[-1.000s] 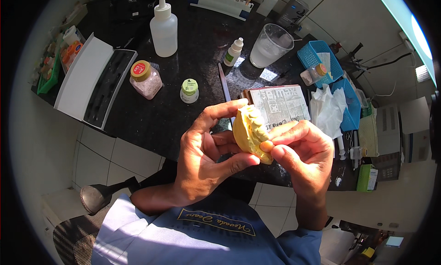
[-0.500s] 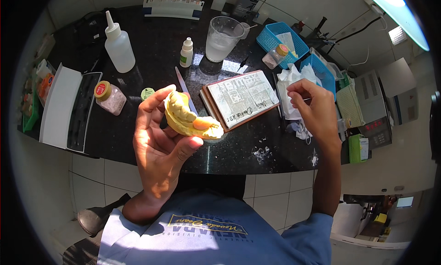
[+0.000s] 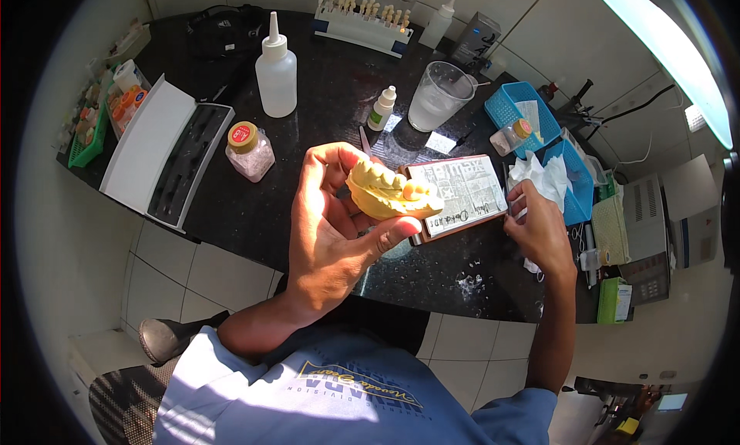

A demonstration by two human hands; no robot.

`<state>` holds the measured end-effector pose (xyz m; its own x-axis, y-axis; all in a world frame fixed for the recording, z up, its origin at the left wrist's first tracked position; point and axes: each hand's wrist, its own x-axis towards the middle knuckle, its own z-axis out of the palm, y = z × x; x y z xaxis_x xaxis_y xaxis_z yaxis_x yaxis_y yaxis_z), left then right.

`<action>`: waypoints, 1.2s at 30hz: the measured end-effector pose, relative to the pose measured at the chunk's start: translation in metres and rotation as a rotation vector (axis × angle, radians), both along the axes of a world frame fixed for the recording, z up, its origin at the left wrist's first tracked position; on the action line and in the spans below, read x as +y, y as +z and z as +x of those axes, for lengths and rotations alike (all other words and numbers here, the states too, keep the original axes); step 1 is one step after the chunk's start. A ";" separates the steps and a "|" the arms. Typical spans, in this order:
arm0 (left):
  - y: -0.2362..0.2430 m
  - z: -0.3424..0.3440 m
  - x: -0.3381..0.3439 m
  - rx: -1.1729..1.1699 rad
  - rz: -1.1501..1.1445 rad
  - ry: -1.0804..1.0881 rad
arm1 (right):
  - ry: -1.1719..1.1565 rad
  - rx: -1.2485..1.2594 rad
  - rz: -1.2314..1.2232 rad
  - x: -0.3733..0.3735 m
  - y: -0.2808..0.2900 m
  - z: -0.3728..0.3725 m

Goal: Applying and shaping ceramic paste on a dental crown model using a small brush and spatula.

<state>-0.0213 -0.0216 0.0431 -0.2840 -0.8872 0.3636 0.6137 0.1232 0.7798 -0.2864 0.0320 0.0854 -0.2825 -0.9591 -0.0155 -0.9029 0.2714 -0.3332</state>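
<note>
My left hand (image 3: pixel 324 237) holds a yellow dental cast (image 3: pixel 385 191) with an orange-tinted tooth, gripped between thumb and fingers. My right hand (image 3: pixel 532 229) is at the right end of a printed paper pad (image 3: pixel 455 194), its fingers curled down beside a dark slender tool (image 3: pixel 506 175) and crumpled white tissues (image 3: pixel 543 175); whatever is between the fingertips is hidden. Behind the cast lies a metal spatula (image 3: pixel 364 139).
Around them on the black worktop (image 3: pixel 223 214) stand a squeeze bottle (image 3: pixel 277 83), pink jar (image 3: pixel 250 156), small dropper bottle (image 3: pixel 379 114), glass (image 3: pixel 432 102), blue baskets (image 3: pixel 574 187), open case (image 3: pixel 166 156) and tooth shade rack (image 3: pixel 358 33). A lamp (image 3: pixel 663 36) hangs at upper right.
My right hand left the cast and moved right and down beside the pad. My left hand kept hold of the cast and turned it sideways. The camera view also shifted.
</note>
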 end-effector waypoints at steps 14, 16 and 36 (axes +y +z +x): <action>0.009 0.005 -0.008 -0.150 -0.049 -0.087 | -0.044 -0.708 0.071 0.005 0.012 -0.032; 0.005 0.004 -0.009 -0.138 -0.048 -0.090 | -0.084 -0.772 0.007 0.008 0.015 -0.030; 0.007 -0.013 0.008 -0.252 -0.191 -0.048 | 0.425 -0.457 -0.766 0.038 0.046 0.089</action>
